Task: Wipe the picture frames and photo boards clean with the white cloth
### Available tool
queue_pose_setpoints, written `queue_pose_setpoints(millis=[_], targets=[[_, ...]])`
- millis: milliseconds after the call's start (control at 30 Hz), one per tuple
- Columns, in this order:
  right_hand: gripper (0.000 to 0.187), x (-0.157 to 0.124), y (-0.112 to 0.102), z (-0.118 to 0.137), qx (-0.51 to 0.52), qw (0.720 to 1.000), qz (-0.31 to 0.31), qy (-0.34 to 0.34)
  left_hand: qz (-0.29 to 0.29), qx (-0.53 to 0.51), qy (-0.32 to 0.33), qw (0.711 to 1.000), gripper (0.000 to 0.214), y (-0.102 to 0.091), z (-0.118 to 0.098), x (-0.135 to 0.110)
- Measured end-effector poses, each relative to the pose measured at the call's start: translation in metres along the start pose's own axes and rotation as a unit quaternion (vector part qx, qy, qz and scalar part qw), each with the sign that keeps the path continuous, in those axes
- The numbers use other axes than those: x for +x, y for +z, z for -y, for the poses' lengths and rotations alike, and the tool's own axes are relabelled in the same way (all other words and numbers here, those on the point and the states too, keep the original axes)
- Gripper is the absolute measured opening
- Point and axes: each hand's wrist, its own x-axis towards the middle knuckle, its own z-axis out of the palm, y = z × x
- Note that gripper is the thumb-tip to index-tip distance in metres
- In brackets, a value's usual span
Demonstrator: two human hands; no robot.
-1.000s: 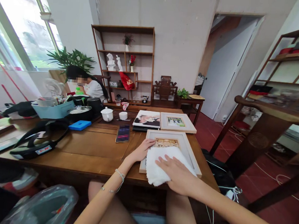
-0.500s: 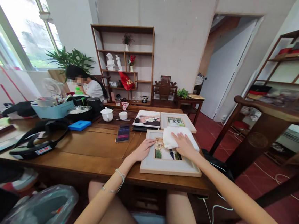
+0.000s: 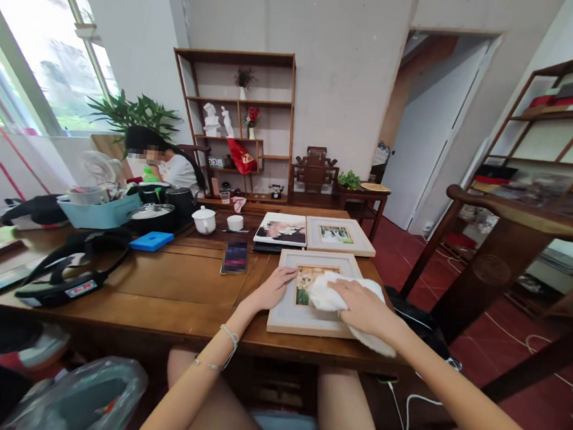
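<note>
Left hand [image 3: 274, 290]: unclenched, resting on photo frame [image 3: 302, 319], left side | Right hand [image 3: 361, 306]: atop white cloth [image 3: 323, 294] covering part of photo [image 3: 303, 279], grip unclear

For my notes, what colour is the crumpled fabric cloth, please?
The fabric cloth is white, as the head view shows.

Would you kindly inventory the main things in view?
frames: 2, pale, table right
cloth: 1, white, on near frame
print: 1, multicoloured, beyond near frame
table: 1, brown, centre
phone: 1, dark, table centre
cups: 2, white, beyond phone
basket: 1, blue, table left
shelf units: 2, brown, back, right
chairs: at least 2, brown, back, right
bin: 1, greyish, lower left
person: 1, white top, back left
left hand: 1, bare, on near frame
right hand: 1, bare, on cloth
</note>
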Motion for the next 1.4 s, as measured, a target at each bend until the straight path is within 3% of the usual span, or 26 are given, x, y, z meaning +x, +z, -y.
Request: queue_pose_setpoints(millis=[200,300,400,500,667,767,833,933,1100,1200,1300,1400], targets=[[0.07,0.075,0.019,-0.052,-0.004,0.994,-0.068,0.085,0.007,0.012,0.005,1.0,0.058,-0.001,0.001,-0.001],[0.067,0.096,0.016,-0.056,-0.004,0.991,-0.079,0.106,0.009,0.015,0.006,1.0,0.056,-0.001,0.003,-0.001],[0.065,0.099,0.016,-0.047,0.001,0.995,-0.047,0.088,0.007,0.014,0.006,1.0,0.055,0.001,0.006,-0.001],[0.066,0.081,0.019,-0.027,0.009,0.999,-0.001,0.044,0.004,0.011,0.003,1.0,0.054,0.004,0.007,-0.001],[0.069,0.011,0.012,0.024,0.04,0.994,0.064,-0.075,-0.002,0.004,0.0,1.0,0.054,0.003,0.003,-0.002],[0.08,-0.023,0.006,0.052,0.067,0.978,0.069,-0.183,0.001,-0.001,0.004,1.0,0.051,0.001,0.0,-0.001],[0.086,-0.032,0.004,0.061,0.071,0.973,0.062,-0.209,0.004,-0.003,0.007,1.0,0.05,0.0,-0.001,-0.001],[0.084,-0.022,0.007,0.056,0.062,0.982,0.055,-0.172,0.004,-0.003,0.003,1.0,0.05,0.0,-0.002,-0.001],[0.076,0.022,0.018,0.01,-0.037,0.999,0.027,0.002,0.0,-0.002,-0.003,1.0,0.052,0.001,-0.001,-0.001],[0.072,0.043,0.02,-0.007,-0.065,0.996,-0.004,0.066,-0.004,-0.002,-0.002,1.0,0.052,0.001,0.0,-0.001],[0.062,0.052,0.019,0.004,-0.064,0.995,-0.01,0.073,-0.008,-0.003,-0.003,1.0,0.051,0.001,-0.001,-0.001],[0.056,0.048,0.017,0.038,-0.043,0.999,-0.006,0.01,-0.016,-0.008,-0.006,1.0,0.047,0.001,-0.003,0.0]])
